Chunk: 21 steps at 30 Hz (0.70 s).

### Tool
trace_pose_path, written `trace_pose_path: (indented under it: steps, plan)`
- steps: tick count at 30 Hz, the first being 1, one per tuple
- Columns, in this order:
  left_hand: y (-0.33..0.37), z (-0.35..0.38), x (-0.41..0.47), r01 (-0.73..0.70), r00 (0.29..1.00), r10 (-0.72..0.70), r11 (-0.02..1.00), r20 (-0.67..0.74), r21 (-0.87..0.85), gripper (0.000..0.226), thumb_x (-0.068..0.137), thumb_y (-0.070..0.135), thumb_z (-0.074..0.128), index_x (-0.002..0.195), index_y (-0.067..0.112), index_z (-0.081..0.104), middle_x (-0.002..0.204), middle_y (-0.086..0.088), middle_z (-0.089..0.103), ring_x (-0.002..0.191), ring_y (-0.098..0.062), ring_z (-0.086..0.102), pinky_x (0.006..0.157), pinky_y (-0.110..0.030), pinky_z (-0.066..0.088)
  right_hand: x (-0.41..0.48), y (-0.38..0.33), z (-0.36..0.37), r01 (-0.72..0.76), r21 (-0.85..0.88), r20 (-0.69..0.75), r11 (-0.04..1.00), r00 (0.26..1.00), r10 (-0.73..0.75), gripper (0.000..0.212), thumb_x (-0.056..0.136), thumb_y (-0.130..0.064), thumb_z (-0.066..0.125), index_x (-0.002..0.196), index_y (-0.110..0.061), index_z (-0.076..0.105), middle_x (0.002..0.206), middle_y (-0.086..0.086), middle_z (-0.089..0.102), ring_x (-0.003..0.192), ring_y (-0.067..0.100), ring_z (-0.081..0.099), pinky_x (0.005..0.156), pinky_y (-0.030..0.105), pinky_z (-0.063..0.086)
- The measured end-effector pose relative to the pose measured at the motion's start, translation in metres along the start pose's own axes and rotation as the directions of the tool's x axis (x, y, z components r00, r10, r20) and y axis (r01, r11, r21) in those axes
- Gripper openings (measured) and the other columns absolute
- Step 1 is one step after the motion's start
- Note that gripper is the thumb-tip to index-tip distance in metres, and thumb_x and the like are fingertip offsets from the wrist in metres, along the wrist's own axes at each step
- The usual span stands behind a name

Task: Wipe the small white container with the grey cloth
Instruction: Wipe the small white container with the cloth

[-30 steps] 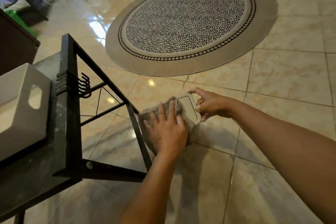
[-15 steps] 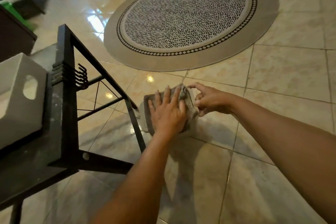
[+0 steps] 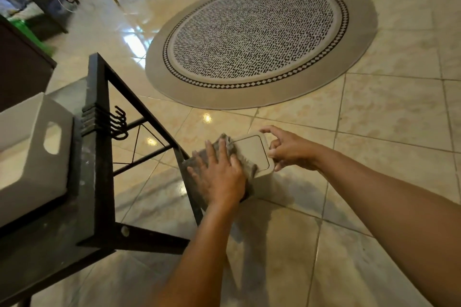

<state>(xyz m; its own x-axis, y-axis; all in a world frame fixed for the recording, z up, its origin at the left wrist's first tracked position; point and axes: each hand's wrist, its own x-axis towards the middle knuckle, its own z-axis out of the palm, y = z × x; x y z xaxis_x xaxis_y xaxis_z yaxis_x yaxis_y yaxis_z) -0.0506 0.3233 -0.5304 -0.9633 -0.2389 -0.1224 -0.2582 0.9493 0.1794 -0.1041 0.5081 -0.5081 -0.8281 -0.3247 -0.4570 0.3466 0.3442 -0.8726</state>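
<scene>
The small white container (image 3: 253, 151) stands on the tiled floor in the middle of the view, its flat lid facing up. A grey cloth (image 3: 237, 154) lies over the lid's left part and down its left side. My left hand (image 3: 219, 177) presses flat on the cloth, fingers spread, covering the container's near-left corner. My right hand (image 3: 290, 149) grips the container's right edge with thumb and fingertips and steadies it. The container's lower body is mostly hidden behind my left hand.
A black metal rack (image 3: 97, 157) with hooks stands at the left, close to the container, and carries a white bin (image 3: 32, 154) with a handle cut-out. A round patterned rug (image 3: 259, 37) lies on the floor beyond. Dark furniture (image 3: 22, 67) sits at the far left.
My left hand slid the cloth back to the left, baring the right part of the lid. My right hand stays on the container's right edge.
</scene>
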Motion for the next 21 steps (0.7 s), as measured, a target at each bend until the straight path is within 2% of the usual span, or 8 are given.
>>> trace_pose_path:
  steps: [4,6,9,11,13,15,18,21]
  plan:
    - [0.018,0.017,-0.043,-0.122,0.992,0.119,0.99,-0.041,-0.072,0.061,0.101,0.049,0.012,0.155,0.038,-0.013,0.162,0.005,-0.029,0.144,-0.024,-0.036,0.115,-0.051,-0.025,0.001,0.003,0.0,0.015,0.011,-0.033,1.0,0.999,-0.015,0.069,0.09,0.01,0.051,0.147,-0.024,0.036,0.077,0.011,0.05,0.075,0.025,0.054,0.064,0.036,0.061]
    - [0.022,0.022,-0.037,-0.132,0.985,0.121,0.988,-0.12,-0.086,0.062,0.098,0.05,0.01,0.157,0.039,-0.004,0.165,0.005,-0.02,0.147,-0.023,-0.03,0.114,-0.048,-0.028,-0.005,0.007,0.002,0.007,0.007,-0.061,1.0,0.998,-0.006,0.07,0.09,0.01,0.052,0.148,-0.025,0.034,0.077,0.01,0.05,0.073,0.023,0.054,0.066,0.037,0.061]
    - [0.017,0.022,-0.018,-0.23,0.966,0.219,0.971,-0.14,-0.066,0.062,0.096,0.052,0.013,0.157,0.041,0.009,0.167,0.006,0.001,0.153,-0.022,-0.012,0.119,-0.052,-0.016,-0.017,0.011,-0.008,-0.081,0.059,-0.007,0.995,0.997,0.082,0.074,0.092,0.006,0.057,0.148,-0.032,0.028,0.085,0.014,0.06,0.073,0.023,0.064,0.066,0.034,0.059]
    - [0.012,0.019,-0.009,-0.355,0.93,0.347,0.934,-0.123,-0.048,0.06,0.097,0.052,0.016,0.156,0.042,0.014,0.166,0.008,0.009,0.153,-0.021,-0.005,0.121,-0.054,-0.004,-0.021,0.008,-0.022,-0.092,-0.124,-0.037,0.988,0.995,0.088,0.061,0.094,-0.007,0.062,0.145,-0.029,0.035,0.088,0.012,0.064,0.076,0.022,0.067,0.064,0.032,0.055]
    - [0.006,0.017,-0.001,-0.458,0.885,0.453,0.888,-0.104,-0.032,0.057,0.099,0.052,0.018,0.155,0.044,0.015,0.166,0.009,0.009,0.154,-0.02,-0.005,0.121,-0.054,0.001,-0.013,0.002,-0.033,-0.045,-0.342,-0.161,0.939,0.987,-0.011,0.042,0.098,-0.022,0.057,0.14,-0.027,0.048,0.095,0.005,0.062,0.077,0.016,0.059,0.065,0.03,0.047]
    - [0.001,0.018,0.005,-0.52,0.851,0.517,0.854,-0.093,-0.015,0.055,0.1,0.052,0.018,0.155,0.046,0.014,0.166,0.011,0.009,0.154,-0.018,-0.006,0.122,-0.051,-0.001,-0.002,-0.006,-0.035,0.013,-0.387,-0.174,0.922,0.981,-0.087,0.035,0.102,-0.024,0.048,0.136,-0.028,0.054,0.102,0.005,0.058,0.077,0.01,0.052,0.065,0.026,0.041]
    - [-0.002,0.018,0.008,-0.545,0.836,0.544,0.838,-0.076,0.01,0.054,0.102,0.052,0.016,0.155,0.046,0.01,0.166,0.01,0.007,0.153,-0.018,-0.008,0.122,-0.05,-0.002,0.01,-0.013,-0.03,0.024,-0.447,-0.051,0.894,0.997,-0.053,0.037,0.103,-0.021,0.045,0.138,-0.026,0.054,0.109,0.006,0.056,0.081,0.013,0.052,0.064,0.027,0.042]
    - [0.004,0.017,0.011,-0.433,0.899,0.431,0.902,-0.079,0.001,0.056,0.102,0.051,0.014,0.157,0.042,0.007,0.167,0.008,0.004,0.153,-0.02,-0.01,0.122,-0.051,-0.002,0.007,-0.009,-0.03,0.029,-0.426,-0.002,0.904,0.999,-0.033,0.04,0.101,-0.016,0.048,0.139,-0.023,0.052,0.1,0.007,0.056,0.079,0.02,0.053,0.064,0.032,0.046]
